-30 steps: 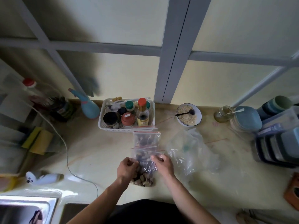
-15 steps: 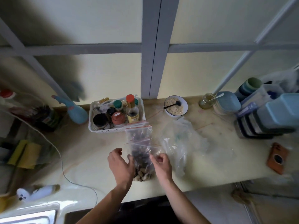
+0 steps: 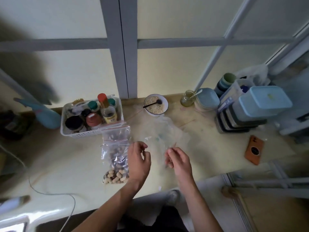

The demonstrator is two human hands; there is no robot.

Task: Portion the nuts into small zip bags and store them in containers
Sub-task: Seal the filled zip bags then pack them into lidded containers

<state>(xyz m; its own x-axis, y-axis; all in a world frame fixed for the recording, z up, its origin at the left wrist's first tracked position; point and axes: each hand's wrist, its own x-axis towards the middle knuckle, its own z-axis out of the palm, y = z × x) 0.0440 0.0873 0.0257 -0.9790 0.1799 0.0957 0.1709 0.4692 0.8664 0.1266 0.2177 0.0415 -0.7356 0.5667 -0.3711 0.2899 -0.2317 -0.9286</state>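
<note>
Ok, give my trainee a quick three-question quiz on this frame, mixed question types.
1. True or false: the white bowl by the window frame holds a dark spoon.
2. The filled nut bags lie where relative to the left hand? A) to its left B) to its right C) inside the white basket
3. Fill in: the phone in an orange case lies near the counter's ____ end.

Key: 1 true; 2 A; 3 right. The right hand seems to pinch a clear empty bag, though blur makes that uncertain.
</note>
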